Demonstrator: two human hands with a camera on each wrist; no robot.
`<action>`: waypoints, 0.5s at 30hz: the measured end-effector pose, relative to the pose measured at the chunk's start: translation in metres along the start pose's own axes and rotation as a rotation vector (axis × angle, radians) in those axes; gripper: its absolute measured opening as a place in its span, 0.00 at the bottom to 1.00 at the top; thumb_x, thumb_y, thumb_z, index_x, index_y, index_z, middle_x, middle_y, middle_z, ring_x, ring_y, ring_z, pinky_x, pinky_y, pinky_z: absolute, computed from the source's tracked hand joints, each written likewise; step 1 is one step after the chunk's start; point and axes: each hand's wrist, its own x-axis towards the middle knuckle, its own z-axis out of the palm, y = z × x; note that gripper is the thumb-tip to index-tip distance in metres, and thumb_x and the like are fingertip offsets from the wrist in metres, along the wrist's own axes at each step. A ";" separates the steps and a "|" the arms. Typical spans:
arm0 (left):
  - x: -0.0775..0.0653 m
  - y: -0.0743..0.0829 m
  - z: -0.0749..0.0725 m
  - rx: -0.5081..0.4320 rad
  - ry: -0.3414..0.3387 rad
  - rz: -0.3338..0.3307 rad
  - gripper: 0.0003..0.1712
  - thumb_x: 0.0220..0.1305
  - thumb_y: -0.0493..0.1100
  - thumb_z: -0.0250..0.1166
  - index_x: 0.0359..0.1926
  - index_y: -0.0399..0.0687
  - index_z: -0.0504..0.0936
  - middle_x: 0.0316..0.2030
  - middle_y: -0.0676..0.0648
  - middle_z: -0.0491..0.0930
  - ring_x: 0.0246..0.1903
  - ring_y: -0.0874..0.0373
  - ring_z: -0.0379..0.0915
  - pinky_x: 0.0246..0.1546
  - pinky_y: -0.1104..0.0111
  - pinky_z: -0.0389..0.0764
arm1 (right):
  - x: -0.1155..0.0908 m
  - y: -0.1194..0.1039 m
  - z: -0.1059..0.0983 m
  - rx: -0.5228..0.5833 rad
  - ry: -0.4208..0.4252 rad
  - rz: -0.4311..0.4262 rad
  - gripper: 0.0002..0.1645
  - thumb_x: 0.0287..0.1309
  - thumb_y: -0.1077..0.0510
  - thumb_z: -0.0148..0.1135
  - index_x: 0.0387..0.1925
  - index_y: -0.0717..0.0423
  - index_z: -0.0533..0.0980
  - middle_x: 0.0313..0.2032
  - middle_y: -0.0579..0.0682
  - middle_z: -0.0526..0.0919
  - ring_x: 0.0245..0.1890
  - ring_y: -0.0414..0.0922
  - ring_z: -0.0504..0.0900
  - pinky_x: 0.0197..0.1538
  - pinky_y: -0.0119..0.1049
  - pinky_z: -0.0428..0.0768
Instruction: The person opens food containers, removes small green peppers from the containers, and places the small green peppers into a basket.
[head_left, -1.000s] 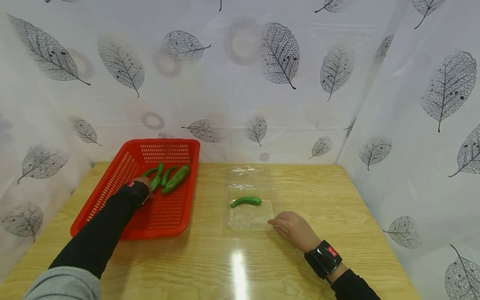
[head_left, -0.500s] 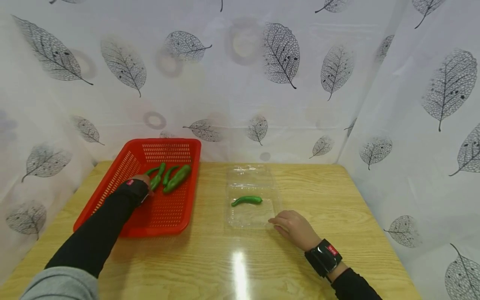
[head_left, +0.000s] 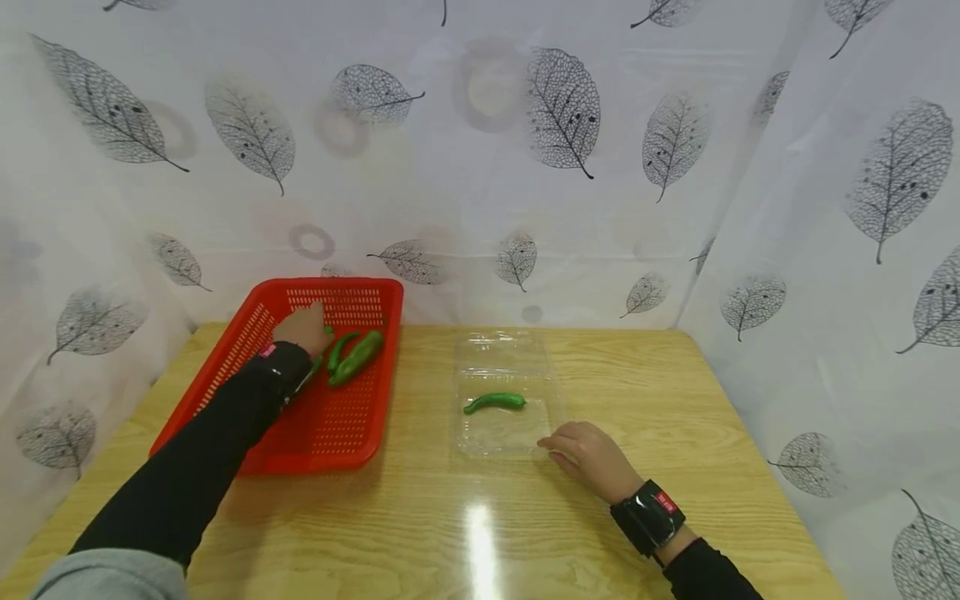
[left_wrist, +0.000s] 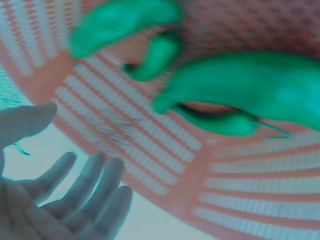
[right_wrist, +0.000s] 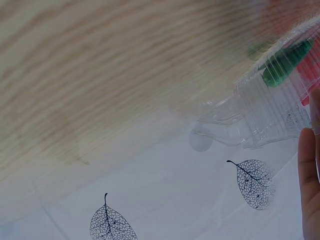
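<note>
My left hand (head_left: 303, 327) is over the red basket (head_left: 322, 463), fingers spread with nothing between them in the left wrist view. Below its fingers lie several green peppers (left_wrist: 250, 85): a thick one (head_left: 356, 358), a thin curved one (head_left: 339, 352) beside it, and others partly hidden by the hand. With thumb and fingertips, my right hand (head_left: 592, 458) pinches the near right edge of a clear plastic box (head_left: 498, 437). Inside that box, one slim green pepper (head_left: 495, 402) lies crosswise. The box's lid (head_left: 498, 354) is folded back toward the curtain.
The wooden table (head_left: 637, 375) carries the basket on the left and the box near the middle. A white leaf-print curtain (head_left: 465, 183) hangs along the back and both sides. The basket's slatted walls rise around the peppers.
My left hand has lifted from low at the basket's left side and moved farther back, now covering part of the left peppers. My right hand and the box have stayed put.
</note>
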 end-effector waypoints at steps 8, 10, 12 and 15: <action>0.005 0.056 -0.003 -0.086 0.163 0.135 0.32 0.55 0.44 0.63 0.59 0.36 0.65 0.50 0.31 0.71 0.45 0.36 0.72 0.45 0.44 0.76 | 0.001 -0.001 -0.003 0.003 -0.004 0.008 0.18 0.39 0.62 0.74 0.37 0.47 0.83 0.31 0.40 0.84 0.35 0.37 0.81 0.43 0.34 0.80; 0.002 0.073 -0.004 -0.088 0.178 0.172 0.32 0.55 0.45 0.63 0.59 0.38 0.67 0.49 0.33 0.72 0.45 0.38 0.72 0.46 0.45 0.76 | 0.001 -0.002 -0.003 0.009 -0.011 0.014 0.17 0.40 0.62 0.74 0.37 0.47 0.83 0.32 0.40 0.84 0.35 0.37 0.81 0.43 0.34 0.80; -0.001 0.088 -0.003 -0.097 0.183 0.212 0.30 0.54 0.44 0.63 0.58 0.39 0.69 0.49 0.34 0.73 0.43 0.41 0.73 0.42 0.49 0.78 | 0.001 -0.002 -0.004 0.015 -0.019 0.018 0.17 0.41 0.62 0.73 0.37 0.47 0.83 0.32 0.40 0.84 0.35 0.37 0.81 0.43 0.34 0.80; -0.005 0.108 0.002 -0.104 0.165 0.283 0.28 0.53 0.44 0.63 0.56 0.41 0.71 0.48 0.37 0.75 0.41 0.44 0.74 0.37 0.54 0.79 | 0.001 -0.002 -0.004 0.019 -0.024 0.021 0.17 0.41 0.62 0.73 0.38 0.47 0.83 0.32 0.41 0.84 0.36 0.38 0.81 0.43 0.34 0.80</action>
